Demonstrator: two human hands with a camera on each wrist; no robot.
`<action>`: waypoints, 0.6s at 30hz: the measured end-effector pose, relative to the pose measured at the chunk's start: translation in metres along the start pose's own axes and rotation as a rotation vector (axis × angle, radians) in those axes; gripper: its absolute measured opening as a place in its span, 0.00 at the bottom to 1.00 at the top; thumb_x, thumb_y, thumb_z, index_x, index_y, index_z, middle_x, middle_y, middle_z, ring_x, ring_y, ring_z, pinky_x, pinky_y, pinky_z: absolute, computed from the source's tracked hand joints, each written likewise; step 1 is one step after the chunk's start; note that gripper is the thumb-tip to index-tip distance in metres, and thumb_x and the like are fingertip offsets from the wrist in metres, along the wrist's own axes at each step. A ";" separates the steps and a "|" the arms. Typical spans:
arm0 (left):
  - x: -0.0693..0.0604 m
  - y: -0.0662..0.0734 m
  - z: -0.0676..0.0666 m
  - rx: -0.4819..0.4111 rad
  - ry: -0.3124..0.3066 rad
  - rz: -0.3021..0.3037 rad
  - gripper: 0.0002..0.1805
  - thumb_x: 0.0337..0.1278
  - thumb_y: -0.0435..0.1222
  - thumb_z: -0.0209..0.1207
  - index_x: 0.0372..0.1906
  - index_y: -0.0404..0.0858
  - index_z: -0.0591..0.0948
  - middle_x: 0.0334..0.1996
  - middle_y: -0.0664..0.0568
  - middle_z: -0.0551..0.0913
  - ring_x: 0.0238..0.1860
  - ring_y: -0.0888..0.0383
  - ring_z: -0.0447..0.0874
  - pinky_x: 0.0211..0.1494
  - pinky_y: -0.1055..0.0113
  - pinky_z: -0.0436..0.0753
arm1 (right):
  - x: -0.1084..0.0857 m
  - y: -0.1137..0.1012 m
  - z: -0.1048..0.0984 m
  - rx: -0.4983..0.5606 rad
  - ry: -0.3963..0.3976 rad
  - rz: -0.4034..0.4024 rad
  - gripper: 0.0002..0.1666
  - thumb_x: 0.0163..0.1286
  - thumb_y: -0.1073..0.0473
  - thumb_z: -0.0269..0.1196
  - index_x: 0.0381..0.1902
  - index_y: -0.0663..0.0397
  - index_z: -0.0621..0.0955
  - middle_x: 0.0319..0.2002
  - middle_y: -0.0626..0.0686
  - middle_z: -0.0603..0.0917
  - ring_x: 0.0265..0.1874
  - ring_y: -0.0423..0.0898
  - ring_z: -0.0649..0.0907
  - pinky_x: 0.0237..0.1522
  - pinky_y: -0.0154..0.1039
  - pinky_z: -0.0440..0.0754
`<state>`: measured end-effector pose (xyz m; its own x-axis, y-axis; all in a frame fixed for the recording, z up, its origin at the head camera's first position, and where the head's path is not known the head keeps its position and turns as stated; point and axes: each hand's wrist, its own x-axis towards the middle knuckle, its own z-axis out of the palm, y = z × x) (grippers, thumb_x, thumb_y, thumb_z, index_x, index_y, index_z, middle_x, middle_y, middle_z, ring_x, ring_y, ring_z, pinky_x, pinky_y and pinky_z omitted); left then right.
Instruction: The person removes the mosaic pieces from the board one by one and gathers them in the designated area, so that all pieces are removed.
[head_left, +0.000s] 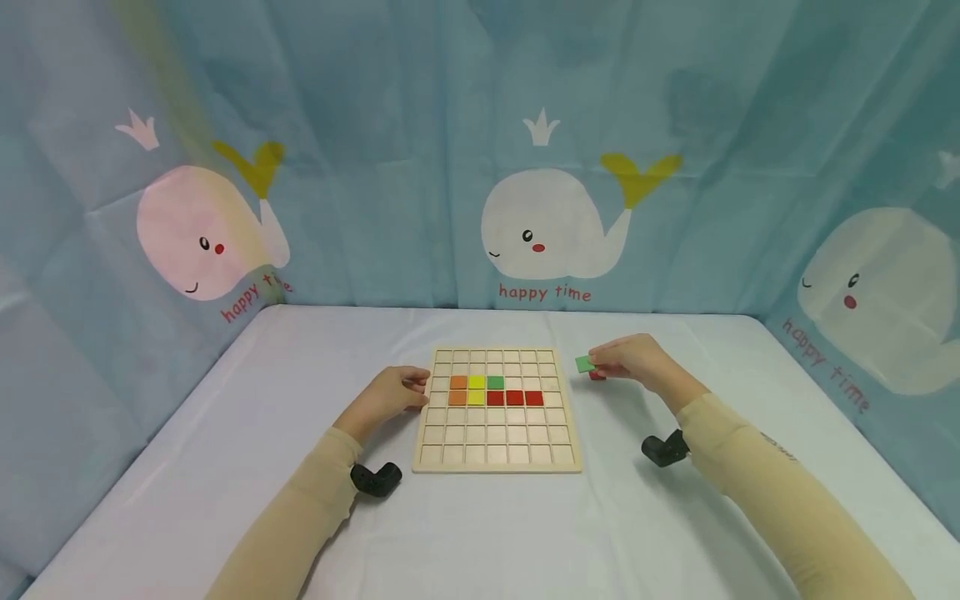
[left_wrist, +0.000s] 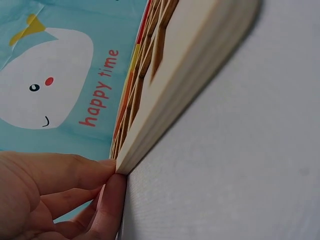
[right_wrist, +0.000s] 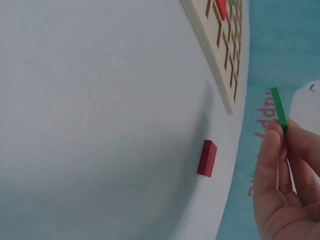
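A square wooden grid board (head_left: 495, 460) lies on the white table. Orange, yellow, green and red square tiles (head_left: 514, 398) fill several of its cells in two rows. At the board's left edge my left hand (head_left: 386, 396) holds the rim with thumb and index fingertip, closely seen in the left wrist view. Right of the board my right hand (head_left: 633, 358) pinches a green tile (right_wrist: 279, 109) between thumb and fingers, raised off the table. Beneath it on the table sits a red piece (right_wrist: 207, 158), partly hidden by the hand in the head view.
A white cloth (head_left: 480, 533) covers the table. Blue curtains (head_left: 390, 125) printed with whales stand along the back and sides. Each wrist wears a black device (head_left: 377, 480) below a beige sleeve.
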<state>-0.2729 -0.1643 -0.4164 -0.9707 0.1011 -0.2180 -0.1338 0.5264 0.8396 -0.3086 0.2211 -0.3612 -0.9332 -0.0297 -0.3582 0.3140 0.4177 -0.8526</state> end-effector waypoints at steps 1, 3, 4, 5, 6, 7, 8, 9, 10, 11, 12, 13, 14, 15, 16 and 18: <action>0.000 0.000 0.000 0.004 0.002 0.005 0.29 0.56 0.24 0.62 0.65 0.27 0.73 0.50 0.39 0.80 0.47 0.54 0.79 0.44 0.69 0.84 | 0.000 -0.001 -0.001 -0.002 0.003 -0.005 0.26 0.67 0.59 0.67 0.59 0.69 0.79 0.38 0.49 0.88 0.32 0.36 0.86 0.53 0.39 0.85; 0.001 0.001 0.000 0.004 0.003 0.011 0.29 0.56 0.24 0.62 0.66 0.27 0.73 0.50 0.40 0.80 0.47 0.54 0.79 0.44 0.69 0.84 | 0.000 -0.002 -0.004 0.001 0.007 -0.005 0.27 0.68 0.58 0.67 0.60 0.69 0.78 0.37 0.48 0.88 0.32 0.36 0.86 0.56 0.40 0.84; 0.001 0.001 0.000 0.006 0.000 0.016 0.29 0.56 0.24 0.62 0.66 0.27 0.73 0.50 0.40 0.81 0.47 0.54 0.79 0.45 0.69 0.84 | 0.000 -0.002 -0.006 0.002 0.010 0.000 0.27 0.68 0.58 0.67 0.61 0.69 0.78 0.36 0.47 0.87 0.32 0.35 0.86 0.56 0.40 0.83; 0.000 0.002 0.001 0.006 -0.003 0.020 0.29 0.56 0.24 0.62 0.66 0.27 0.73 0.50 0.39 0.81 0.47 0.54 0.79 0.45 0.68 0.84 | 0.001 -0.002 -0.007 0.009 0.013 0.005 0.28 0.68 0.59 0.67 0.61 0.69 0.77 0.35 0.46 0.87 0.32 0.35 0.86 0.56 0.40 0.83; 0.000 0.002 0.001 0.012 -0.005 0.027 0.29 0.56 0.24 0.62 0.65 0.26 0.73 0.50 0.39 0.81 0.47 0.54 0.79 0.44 0.68 0.84 | 0.001 -0.002 -0.008 0.016 0.016 0.011 0.28 0.68 0.59 0.67 0.61 0.70 0.77 0.34 0.46 0.87 0.31 0.35 0.85 0.56 0.41 0.83; 0.000 0.003 0.002 0.010 -0.001 0.025 0.29 0.56 0.24 0.62 0.65 0.27 0.73 0.50 0.40 0.81 0.46 0.54 0.79 0.44 0.68 0.84 | 0.002 -0.002 -0.010 0.026 0.017 0.014 0.28 0.68 0.60 0.66 0.61 0.70 0.77 0.34 0.46 0.86 0.31 0.35 0.85 0.57 0.41 0.83; 0.000 0.003 0.002 0.009 0.003 0.023 0.29 0.56 0.24 0.62 0.65 0.27 0.73 0.49 0.40 0.81 0.46 0.54 0.79 0.44 0.68 0.85 | 0.002 -0.002 -0.011 0.036 0.015 0.015 0.28 0.68 0.60 0.66 0.62 0.70 0.76 0.34 0.46 0.86 0.31 0.35 0.86 0.56 0.41 0.83; 0.000 0.003 0.002 0.009 0.006 0.020 0.29 0.56 0.24 0.62 0.65 0.27 0.74 0.49 0.40 0.81 0.46 0.54 0.79 0.44 0.68 0.85 | 0.003 -0.002 -0.012 0.044 0.016 0.018 0.28 0.68 0.61 0.66 0.62 0.71 0.76 0.34 0.46 0.86 0.31 0.35 0.86 0.56 0.41 0.83; 0.000 0.002 0.002 0.010 0.008 0.017 0.29 0.56 0.24 0.62 0.65 0.27 0.74 0.49 0.40 0.81 0.46 0.54 0.79 0.44 0.68 0.85 | 0.004 -0.002 -0.013 0.052 0.017 0.022 0.29 0.68 0.61 0.66 0.63 0.71 0.75 0.34 0.46 0.86 0.30 0.35 0.86 0.55 0.40 0.84; 0.000 0.002 0.002 0.010 0.010 0.016 0.29 0.56 0.24 0.62 0.65 0.27 0.74 0.49 0.40 0.81 0.46 0.54 0.79 0.44 0.68 0.85 | 0.005 -0.002 -0.014 0.054 0.023 0.029 0.29 0.68 0.61 0.66 0.63 0.71 0.75 0.34 0.46 0.86 0.30 0.35 0.85 0.54 0.39 0.84; 0.000 0.002 0.001 0.013 0.012 0.018 0.29 0.56 0.24 0.62 0.65 0.27 0.74 0.49 0.40 0.81 0.46 0.54 0.79 0.44 0.67 0.85 | 0.005 -0.001 -0.015 0.054 0.027 0.033 0.29 0.68 0.61 0.67 0.63 0.70 0.75 0.34 0.46 0.86 0.30 0.35 0.85 0.52 0.38 0.85; 0.001 0.001 0.001 0.010 0.014 0.013 0.29 0.56 0.24 0.62 0.65 0.27 0.74 0.49 0.40 0.81 0.46 0.54 0.79 0.44 0.68 0.85 | 0.006 0.000 -0.017 0.057 0.028 0.035 0.29 0.68 0.61 0.67 0.63 0.71 0.75 0.35 0.47 0.86 0.30 0.35 0.85 0.50 0.36 0.85; 0.001 0.001 0.000 0.009 0.014 0.013 0.29 0.56 0.24 0.62 0.65 0.27 0.74 0.49 0.40 0.81 0.46 0.54 0.79 0.44 0.68 0.84 | 0.006 0.000 -0.019 0.057 0.031 0.042 0.30 0.67 0.61 0.67 0.64 0.70 0.75 0.36 0.48 0.86 0.30 0.36 0.85 0.48 0.35 0.86; 0.001 0.000 -0.001 0.007 0.014 0.011 0.29 0.56 0.24 0.62 0.65 0.27 0.74 0.49 0.40 0.81 0.46 0.55 0.79 0.44 0.68 0.84 | 0.007 0.002 -0.020 0.057 0.036 0.051 0.30 0.67 0.61 0.67 0.64 0.70 0.75 0.37 0.48 0.86 0.29 0.36 0.85 0.46 0.33 0.86; 0.001 0.000 -0.001 0.009 0.013 0.009 0.29 0.56 0.24 0.62 0.65 0.27 0.74 0.49 0.40 0.81 0.46 0.55 0.79 0.43 0.69 0.84 | 0.007 0.003 -0.022 0.059 0.038 0.056 0.30 0.68 0.60 0.67 0.64 0.70 0.75 0.39 0.50 0.86 0.30 0.36 0.84 0.44 0.32 0.86; 0.000 0.000 -0.002 0.011 0.011 0.003 0.29 0.56 0.24 0.62 0.65 0.28 0.74 0.49 0.41 0.81 0.46 0.55 0.79 0.42 0.69 0.83 | 0.007 0.006 -0.026 0.064 0.040 0.073 0.31 0.67 0.60 0.67 0.65 0.69 0.74 0.43 0.52 0.86 0.30 0.36 0.84 0.42 0.30 0.86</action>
<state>-0.2734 -0.1662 -0.4149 -0.9733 0.0934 -0.2095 -0.1282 0.5355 0.8347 -0.3181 0.2468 -0.3592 -0.9132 0.0355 -0.4060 0.3908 0.3585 -0.8478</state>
